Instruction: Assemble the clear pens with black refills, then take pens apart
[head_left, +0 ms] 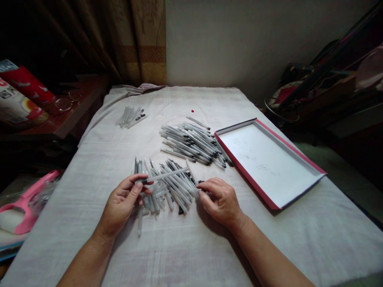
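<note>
My left hand (124, 201) pinches one end of a clear pen barrel (166, 174), which lies slanted above a heap of pen parts (167, 187) right in front of me. My right hand (220, 199) rests on the right edge of that heap, fingers curled around a small dark piece that I cannot make out. A second, larger heap of pens (193, 143) with dark tips lies further back. A small bunch of pens (130, 116) sits at the far left of the white cloth.
A shallow white tray with red edges (311, 169) lies to the right of the heaps. A tiny red bit (192, 111) sits far back on the cloth. A pink object (24, 203) lies at the left, beside a low wooden shelf (68, 119).
</note>
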